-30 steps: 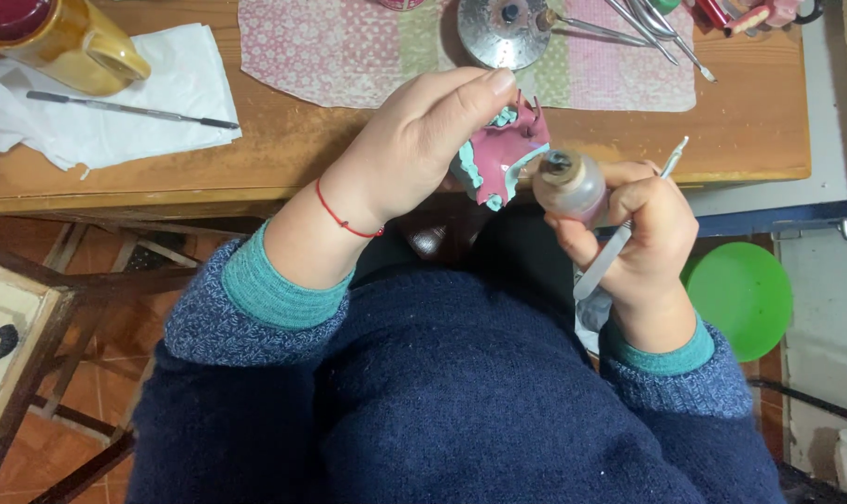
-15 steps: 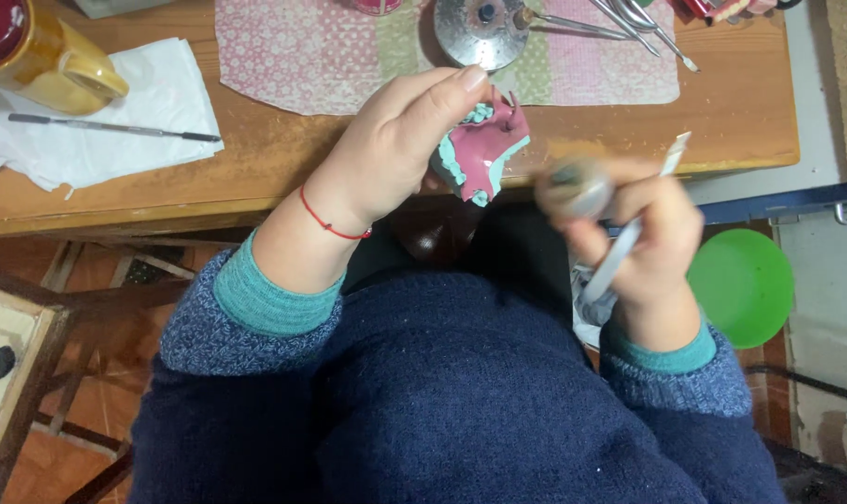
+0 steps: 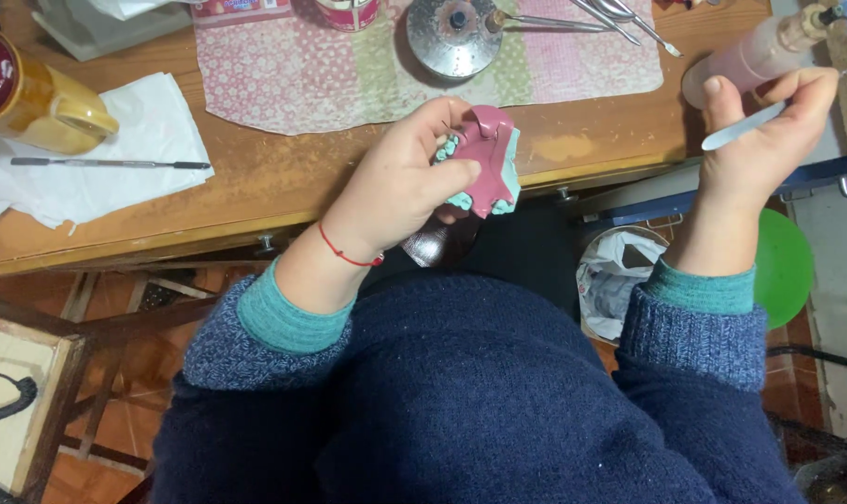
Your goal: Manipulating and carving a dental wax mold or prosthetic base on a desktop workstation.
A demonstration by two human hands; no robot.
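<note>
- The left hand [image 3: 400,182] is closed around a pink and teal dental cast [image 3: 487,161], thumb across its front, holding it just off the near edge of the table [image 3: 283,187].
- A shiny metal piece [image 3: 428,245] shows just below that hand, under the cast; what it is cannot be told.
- A red string [image 3: 347,254] circles the left wrist.
- The right hand [image 3: 755,154] is curled shut on a slim white spatula [image 3: 743,128], its blade pointing left past the thumb.
- Just beyond the right fingers lies a pinkish bottle [image 3: 755,54], touching or nearly touching them; which cannot be told.
- Beyond the left hand a round metal burner [image 3: 453,35] sits on a patterned mat [image 3: 293,70].
- Well to the left of the left hand: white tissue [image 3: 115,154] with a thin metal tool [image 3: 111,163] on it, and a yellow mug [image 3: 31,93].
- Below the right wrist are a green bowl [image 3: 786,266] and a white bag [image 3: 620,280].
</note>
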